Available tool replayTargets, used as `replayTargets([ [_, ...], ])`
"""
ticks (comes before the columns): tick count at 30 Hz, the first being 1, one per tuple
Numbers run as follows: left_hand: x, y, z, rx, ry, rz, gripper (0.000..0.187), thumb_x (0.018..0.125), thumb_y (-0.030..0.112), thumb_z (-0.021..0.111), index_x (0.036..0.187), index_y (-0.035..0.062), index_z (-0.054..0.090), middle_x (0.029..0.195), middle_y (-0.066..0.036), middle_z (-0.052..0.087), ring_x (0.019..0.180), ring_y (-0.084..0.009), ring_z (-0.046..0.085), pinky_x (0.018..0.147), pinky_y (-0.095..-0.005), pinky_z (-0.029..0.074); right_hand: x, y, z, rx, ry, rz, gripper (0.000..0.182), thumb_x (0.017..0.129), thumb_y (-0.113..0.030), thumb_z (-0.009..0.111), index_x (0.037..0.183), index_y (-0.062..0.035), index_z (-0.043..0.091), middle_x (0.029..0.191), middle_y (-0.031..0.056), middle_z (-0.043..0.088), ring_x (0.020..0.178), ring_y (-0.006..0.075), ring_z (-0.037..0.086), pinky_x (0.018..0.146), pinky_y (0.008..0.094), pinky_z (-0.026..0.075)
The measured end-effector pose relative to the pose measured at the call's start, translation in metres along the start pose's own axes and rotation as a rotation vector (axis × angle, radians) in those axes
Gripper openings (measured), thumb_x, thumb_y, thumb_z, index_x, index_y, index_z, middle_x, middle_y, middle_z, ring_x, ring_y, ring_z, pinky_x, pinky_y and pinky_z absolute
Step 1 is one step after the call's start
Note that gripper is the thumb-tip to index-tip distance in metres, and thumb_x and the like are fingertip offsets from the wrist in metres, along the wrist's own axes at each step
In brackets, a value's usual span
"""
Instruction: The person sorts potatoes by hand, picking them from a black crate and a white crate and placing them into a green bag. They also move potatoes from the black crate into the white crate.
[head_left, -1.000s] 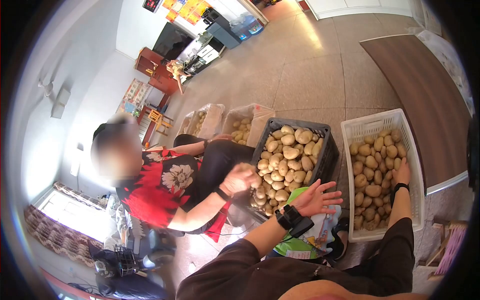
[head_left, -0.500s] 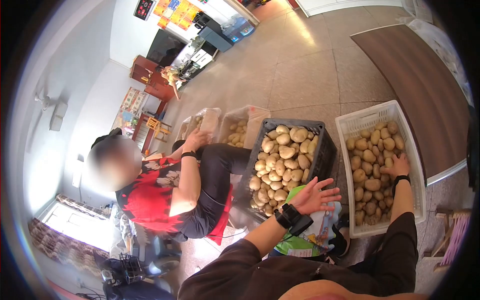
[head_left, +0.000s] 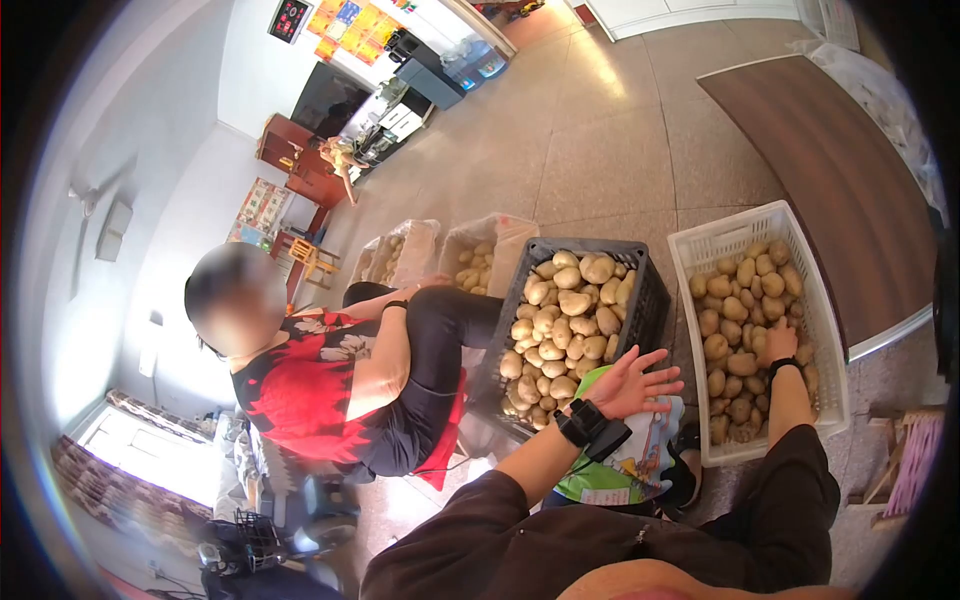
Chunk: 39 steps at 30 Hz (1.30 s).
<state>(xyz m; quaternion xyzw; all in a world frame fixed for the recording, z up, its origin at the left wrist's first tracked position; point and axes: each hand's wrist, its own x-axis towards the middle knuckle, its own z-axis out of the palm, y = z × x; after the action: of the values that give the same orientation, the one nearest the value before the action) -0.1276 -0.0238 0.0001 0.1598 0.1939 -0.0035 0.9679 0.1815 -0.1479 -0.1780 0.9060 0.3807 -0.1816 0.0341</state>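
Observation:
My left hand (head_left: 640,384) is held palm up with its fingers spread and nothing in it, just right of the black crate (head_left: 655,300) heaped with potatoes (head_left: 562,325). A green printed bag or cloth (head_left: 590,480) lies below that hand. Inside the white crate (head_left: 832,400), my right hand (head_left: 778,343) reaches down onto potatoes (head_left: 740,300), back of the hand up. Its fingers are curled at the potatoes, and whether one is held cannot be made out.
A person (head_left: 320,380) in a red and black top sits at the left, hands near the knee. Behind the black crate stand two lined boxes of potatoes (head_left: 478,265). A brown board (head_left: 830,180) lies at the right, above a small stool (head_left: 905,465).
My right hand has shifted slightly left and up in the white crate, its fingers now more curled. The other person's head has turned and their hands have lowered towards the knee.

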Motion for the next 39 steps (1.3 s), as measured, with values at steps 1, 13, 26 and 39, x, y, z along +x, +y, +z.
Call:
replayTargets([
  [1,-0.001,0.000,0.000,0.007,0.002,0.001,0.061,0.088,0.048,0.039,0.134,0.0120,0.022,0.127,-0.018,0.037,0.122,-0.0359,0.032,0.093,-0.0545,0.033,-0.002,-0.005,0.004,-0.024,-0.026,0.003,0.047,0.059,-0.023,0.076,0.097,0.0003,0.059,0.117,0.0136,0.034,0.101,0.0326,0.045,0.086,0.0360,0.044],
  [13,-0.010,-0.003,-0.005,0.074,-0.033,-0.001,0.061,0.087,0.050,0.042,0.133,0.0149,0.021,0.123,-0.011,0.041,0.119,-0.0297,0.036,0.090,-0.0517,0.033,-0.067,-0.036,-0.008,0.697,-0.030,0.048,0.064,0.054,-0.046,0.068,0.094,0.0035,0.061,0.096,0.0199,0.061,0.088,0.0299,0.059,0.076,0.0361,0.045],
  [26,-0.012,-0.007,-0.009,0.153,-0.012,0.053,0.076,0.085,0.055,0.041,0.138,0.0124,0.008,0.132,-0.013,0.030,0.124,-0.0295,0.030,0.095,-0.0531,0.029,-0.167,-0.127,-0.135,1.859,-0.120,-0.242,0.032,0.075,-0.032,0.064,0.098,-0.0100,0.055,0.084,-0.0015,0.054,0.068,0.0098,0.052,0.052,0.0221,0.040],
  [39,-0.014,-0.012,-0.009,0.309,-0.165,0.181,0.061,0.087,0.051,0.038,0.131,0.0100,0.030,0.130,-0.014,0.035,0.120,-0.0309,0.036,0.096,-0.0503,0.035,-0.228,-0.167,-0.147,1.811,-0.521,-0.505,0.040,0.080,-0.025,0.058,0.113,-0.0061,0.047,0.106,0.0067,0.053,0.094,0.0180,0.055,0.072,0.0336,0.052],
])
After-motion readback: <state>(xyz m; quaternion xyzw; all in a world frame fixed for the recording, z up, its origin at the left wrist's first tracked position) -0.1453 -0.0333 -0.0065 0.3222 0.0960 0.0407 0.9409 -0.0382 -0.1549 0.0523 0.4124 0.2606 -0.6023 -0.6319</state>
